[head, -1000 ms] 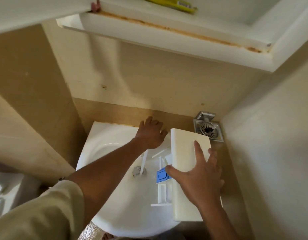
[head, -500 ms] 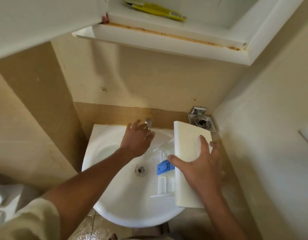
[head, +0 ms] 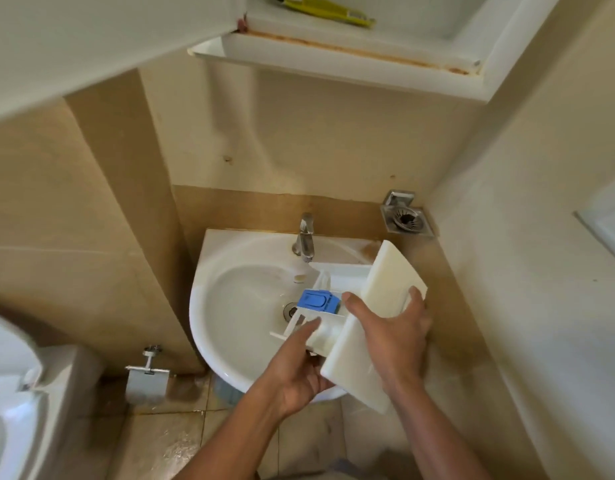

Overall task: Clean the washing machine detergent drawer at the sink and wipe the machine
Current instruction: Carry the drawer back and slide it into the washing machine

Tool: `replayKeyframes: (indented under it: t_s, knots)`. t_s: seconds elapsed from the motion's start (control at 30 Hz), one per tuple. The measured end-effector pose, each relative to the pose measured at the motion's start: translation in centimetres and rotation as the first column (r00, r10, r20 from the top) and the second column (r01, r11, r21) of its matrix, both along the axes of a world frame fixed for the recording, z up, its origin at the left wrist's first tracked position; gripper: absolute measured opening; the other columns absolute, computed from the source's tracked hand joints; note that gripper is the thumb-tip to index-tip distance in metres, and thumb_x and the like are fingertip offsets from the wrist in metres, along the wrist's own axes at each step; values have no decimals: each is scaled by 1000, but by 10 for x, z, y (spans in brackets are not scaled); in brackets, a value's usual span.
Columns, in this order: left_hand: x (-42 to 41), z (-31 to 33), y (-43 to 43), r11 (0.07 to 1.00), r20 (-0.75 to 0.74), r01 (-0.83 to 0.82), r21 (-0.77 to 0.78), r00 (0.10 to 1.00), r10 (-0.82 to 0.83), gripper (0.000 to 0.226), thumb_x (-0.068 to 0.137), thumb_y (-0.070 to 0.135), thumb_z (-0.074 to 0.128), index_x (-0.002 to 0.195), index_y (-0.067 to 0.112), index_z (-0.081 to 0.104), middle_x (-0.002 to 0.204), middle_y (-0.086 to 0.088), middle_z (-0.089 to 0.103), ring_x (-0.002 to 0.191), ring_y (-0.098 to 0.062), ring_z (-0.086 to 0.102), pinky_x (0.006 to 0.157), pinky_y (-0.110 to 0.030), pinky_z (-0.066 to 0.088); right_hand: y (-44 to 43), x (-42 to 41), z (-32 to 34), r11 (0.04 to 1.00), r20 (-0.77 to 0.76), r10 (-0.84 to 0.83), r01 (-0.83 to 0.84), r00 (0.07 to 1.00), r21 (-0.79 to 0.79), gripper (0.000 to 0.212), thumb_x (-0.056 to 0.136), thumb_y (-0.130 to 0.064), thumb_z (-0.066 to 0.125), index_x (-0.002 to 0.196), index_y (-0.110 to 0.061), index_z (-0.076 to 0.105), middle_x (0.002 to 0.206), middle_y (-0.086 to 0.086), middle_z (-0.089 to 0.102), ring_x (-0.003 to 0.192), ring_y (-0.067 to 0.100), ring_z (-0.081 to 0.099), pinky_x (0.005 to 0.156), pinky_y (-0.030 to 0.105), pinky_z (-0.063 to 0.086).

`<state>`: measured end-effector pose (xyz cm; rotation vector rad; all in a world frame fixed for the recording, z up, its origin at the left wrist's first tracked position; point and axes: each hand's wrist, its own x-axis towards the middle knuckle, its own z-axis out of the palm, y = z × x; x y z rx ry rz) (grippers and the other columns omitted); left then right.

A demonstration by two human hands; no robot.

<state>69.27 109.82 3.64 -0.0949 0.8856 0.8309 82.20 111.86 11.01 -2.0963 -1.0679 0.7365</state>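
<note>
Now your left hand [head: 295, 372] has come away from the tap [head: 304, 237] and down to the drawer [head: 330, 329], which hangs tilted over the right side of the sink [head: 209, 306], blue insert [head: 316, 299] facing up. One finger lies straight along the drawer's body. The rest hide under the front panel [head: 385, 282], so I cannot tell whether that hand grips or only props. No stream shows under the tap, where water ran a second ago. Your right hand [head: 392, 330] keeps the panel clamped, thumb on its face, fingers curled round the far edge. I judge the rinse paused: with both hands on it, you can turn the drawer and rub its compartments.
</note>
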Motion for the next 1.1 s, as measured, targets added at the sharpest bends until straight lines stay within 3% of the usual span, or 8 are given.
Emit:
replayKeyframes:
  t_s: [0.13, 0.33, 0.43, 0.6, 0.77, 0.93, 1.0, 1.1]
  knots:
    - [3, 3, -12, 998, -260, 19, 58, 966, -3, 32, 91, -5, 48, 121, -10, 58, 98, -24, 64, 76, -33, 66, 59, -37, 59, -18, 2, -4, 994, -77, 80, -86, 994, -70, 131, 42, -82, 75, 148, -40, 10, 136, 0, 30, 105, 27, 55, 81, 43, 59]
    - [-29, 44, -17, 963, -478, 160, 216, 878, -39, 33, 89, 12, 67, 119, -1, 62, 105, -25, 67, 93, -36, 66, 96, -54, 50, -19, 57, 22, 975, -233, 211, -221, 949, -17, 91, 80, -78, 54, 150, -24, 34, 134, 0, 51, 105, 18, 59, 74, 30, 46]
    - [-41, 70, -17, 937, -546, 249, 247, 834, -77, 22, 83, 19, 70, 98, 4, 67, 80, -16, 74, 68, -25, 72, 68, -40, 59, -3, 85, 31, 912, -485, 349, -410, 802, -22, 56, 88, -75, 44, 119, -33, 66, 112, 0, 72, 102, 21, 65, 82, 39, 52]
    - [-41, 107, -19, 932, -650, 295, 210, 754, -92, 23, 97, 17, 61, 79, 5, 68, 64, -11, 72, 51, -21, 69, 48, -31, 59, 7, 88, 34, 813, -764, 392, -582, 513, 26, 77, 88, -77, 40, 131, -17, 65, 118, 20, 68, 108, 34, 65, 100, 48, 49]
    - [-44, 183, -13, 789, -574, 279, 548, 811, 111, 39, 88, 13, 61, 50, 13, 70, 49, -3, 60, 40, -13, 58, 43, -21, 48, 0, 74, 123, 776, -583, 624, -498, 520, 387, 48, 87, -59, 56, 105, -20, 76, 105, 13, 74, 99, 31, 70, 95, 45, 50]
    - [-47, 230, -7, 657, -564, 171, 734, 694, 448, 12, 100, 28, 57, 91, 27, 66, 74, 12, 68, 67, -5, 66, 66, -23, 54, -26, 56, 147, 544, -299, 648, -151, 700, 825, 35, 94, -35, 47, 103, -21, 77, 125, 8, 68, 123, 28, 59, 105, 43, 44]
    - [-53, 188, -11, 743, -650, 182, 644, 643, 406, 19, 102, 22, 54, 114, 18, 68, 80, 13, 71, 75, -7, 68, 67, -22, 54, -26, 47, 88, 692, -401, 611, -214, 683, 690, 48, 89, -41, 45, 107, -7, 74, 121, 10, 69, 120, 36, 59, 100, 40, 47]
    - [-68, 96, -43, 965, -697, 231, 122, 712, -82, 22, 103, 11, 51, 104, -8, 62, 81, -12, 59, 71, -23, 57, 87, -40, 51, -42, 34, 8, 937, -648, 264, -349, 714, -3, 39, 78, -56, 58, 87, -19, 68, 78, 5, 67, 79, 29, 63, 72, 35, 49]
